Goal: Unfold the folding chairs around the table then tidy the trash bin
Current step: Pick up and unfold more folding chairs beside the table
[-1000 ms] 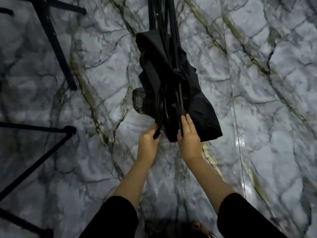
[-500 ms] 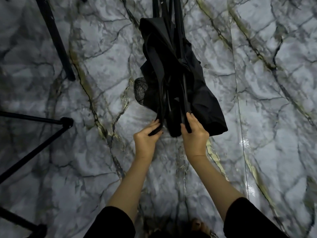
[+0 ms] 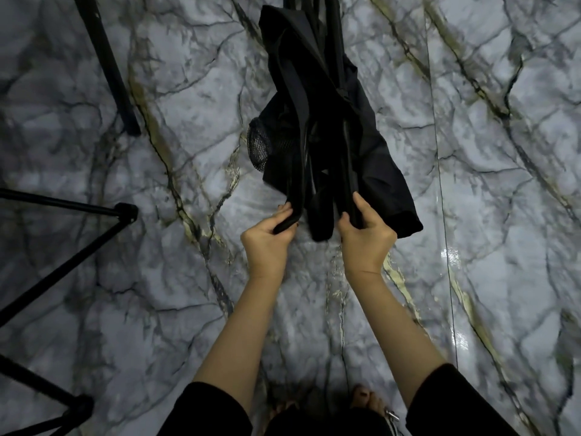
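Note:
A folded black fabric chair stands bundled on the marble floor in front of me, its poles gathered together and a mesh pocket showing on its left side. My left hand grips the near end of one black pole at the bundle's lower left. My right hand grips a neighbouring pole at the lower right. The two held poles stand slightly apart. The chair's far end runs out of the top of the frame.
Black legs of another frame spread across the floor at the left, and a further black leg slants down at the upper left. Grey veined marble floor lies open to the right. My bare feet show at the bottom.
My hands have drawn slightly apart, spreading the two held poles. The chair bundle has shifted a little toward me.

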